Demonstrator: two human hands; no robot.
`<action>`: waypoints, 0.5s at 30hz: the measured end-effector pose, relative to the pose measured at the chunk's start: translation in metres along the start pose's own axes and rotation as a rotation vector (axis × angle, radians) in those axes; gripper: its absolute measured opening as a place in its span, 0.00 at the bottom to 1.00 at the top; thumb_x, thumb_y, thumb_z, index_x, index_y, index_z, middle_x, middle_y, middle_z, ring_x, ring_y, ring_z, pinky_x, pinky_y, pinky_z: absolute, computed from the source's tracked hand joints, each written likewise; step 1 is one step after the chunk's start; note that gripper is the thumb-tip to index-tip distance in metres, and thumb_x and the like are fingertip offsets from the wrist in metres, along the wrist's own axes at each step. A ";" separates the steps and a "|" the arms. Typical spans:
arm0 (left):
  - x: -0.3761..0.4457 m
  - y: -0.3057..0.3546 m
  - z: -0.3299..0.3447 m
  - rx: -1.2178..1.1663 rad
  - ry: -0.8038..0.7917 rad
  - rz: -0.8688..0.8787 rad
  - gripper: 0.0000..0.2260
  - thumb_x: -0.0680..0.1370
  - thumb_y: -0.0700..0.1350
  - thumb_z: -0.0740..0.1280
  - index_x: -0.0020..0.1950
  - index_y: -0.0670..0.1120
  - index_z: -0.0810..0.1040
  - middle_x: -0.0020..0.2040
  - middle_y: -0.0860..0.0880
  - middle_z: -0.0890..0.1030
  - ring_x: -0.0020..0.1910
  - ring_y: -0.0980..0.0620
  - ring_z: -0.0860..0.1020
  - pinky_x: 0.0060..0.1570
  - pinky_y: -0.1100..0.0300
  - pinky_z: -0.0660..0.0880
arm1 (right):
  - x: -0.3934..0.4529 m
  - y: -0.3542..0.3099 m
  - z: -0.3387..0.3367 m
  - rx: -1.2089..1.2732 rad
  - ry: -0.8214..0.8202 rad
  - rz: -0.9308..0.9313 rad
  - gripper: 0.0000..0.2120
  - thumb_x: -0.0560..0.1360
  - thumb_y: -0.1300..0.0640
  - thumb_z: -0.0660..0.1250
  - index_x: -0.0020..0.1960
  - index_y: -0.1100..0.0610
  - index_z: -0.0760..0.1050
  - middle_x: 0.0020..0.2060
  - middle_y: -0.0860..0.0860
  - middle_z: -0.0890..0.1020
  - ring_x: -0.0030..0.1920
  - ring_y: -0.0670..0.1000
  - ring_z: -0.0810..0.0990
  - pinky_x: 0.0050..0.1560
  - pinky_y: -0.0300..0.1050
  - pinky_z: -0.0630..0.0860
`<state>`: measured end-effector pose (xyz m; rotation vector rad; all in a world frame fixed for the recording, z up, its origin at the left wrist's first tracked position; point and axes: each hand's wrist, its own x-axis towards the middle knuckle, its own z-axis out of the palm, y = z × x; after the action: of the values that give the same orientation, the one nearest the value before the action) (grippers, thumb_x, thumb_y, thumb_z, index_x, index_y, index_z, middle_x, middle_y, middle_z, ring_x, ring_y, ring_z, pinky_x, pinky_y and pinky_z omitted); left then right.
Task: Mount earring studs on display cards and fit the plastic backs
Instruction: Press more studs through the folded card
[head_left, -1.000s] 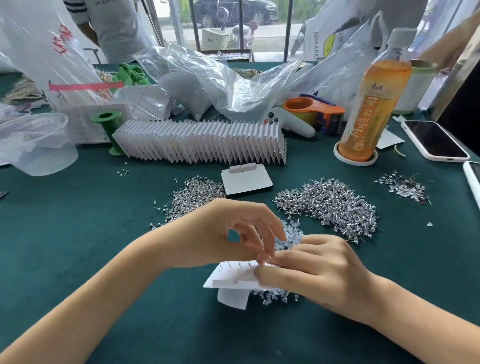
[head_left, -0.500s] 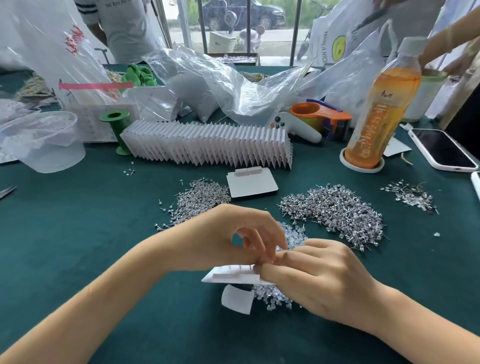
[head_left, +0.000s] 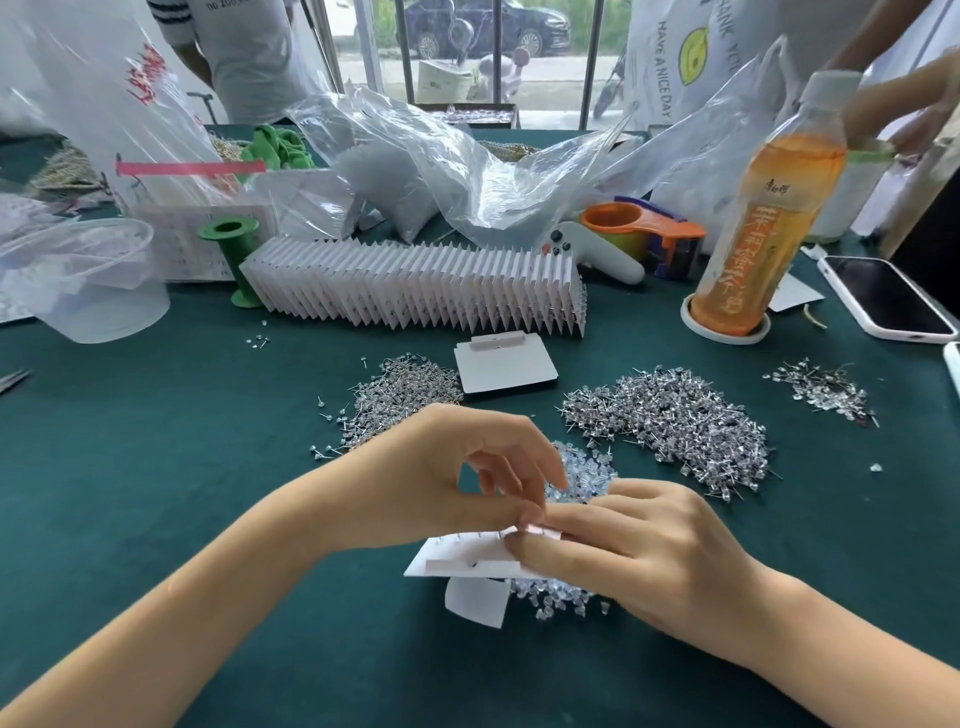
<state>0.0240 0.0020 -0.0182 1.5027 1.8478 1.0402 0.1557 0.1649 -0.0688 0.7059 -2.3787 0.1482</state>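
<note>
I hold a white display card low over the green table, with a row of stud posts sticking up along its far edge. My left hand pinches at the card's upper right corner with thumb and fingertips; what sits between them is too small to tell. My right hand grips the card's right end, thumb on top. A heap of clear plastic backs lies just behind and under my hands. Silver stud piles lie to the right and to the left.
A blank card lies behind my hands, and further back stands a long row of filled cards. An orange drink bottle, phone, tape dispenser, plastic cup and bags ring the table. Another person's hand reaches in at right.
My hands stay on the card and it has tipped flatter. My left fingertips have shifted slightly along its far edge. The view has drifted a little.
</note>
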 end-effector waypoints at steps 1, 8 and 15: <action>0.000 0.001 0.000 0.003 0.000 0.003 0.10 0.73 0.39 0.72 0.51 0.50 0.79 0.43 0.54 0.83 0.41 0.56 0.81 0.44 0.68 0.73 | 0.000 0.000 0.000 -0.012 -0.005 -0.008 0.10 0.78 0.63 0.64 0.51 0.56 0.84 0.43 0.52 0.85 0.30 0.49 0.74 0.29 0.40 0.69; -0.002 0.004 0.000 0.033 -0.021 0.009 0.10 0.73 0.38 0.71 0.50 0.51 0.80 0.41 0.59 0.83 0.42 0.57 0.81 0.44 0.71 0.71 | -0.001 -0.002 0.001 -0.048 -0.024 -0.021 0.08 0.73 0.62 0.72 0.51 0.54 0.83 0.43 0.51 0.84 0.28 0.50 0.72 0.28 0.41 0.69; -0.001 0.003 0.002 0.072 -0.022 0.017 0.10 0.73 0.38 0.72 0.49 0.52 0.80 0.42 0.57 0.83 0.43 0.57 0.81 0.44 0.68 0.73 | -0.001 -0.004 0.000 -0.081 -0.023 -0.012 0.09 0.73 0.63 0.71 0.50 0.53 0.83 0.39 0.51 0.84 0.27 0.51 0.69 0.27 0.41 0.67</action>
<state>0.0273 0.0020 -0.0174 1.5672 1.8780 0.9702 0.1581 0.1618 -0.0695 0.6867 -2.3877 0.0387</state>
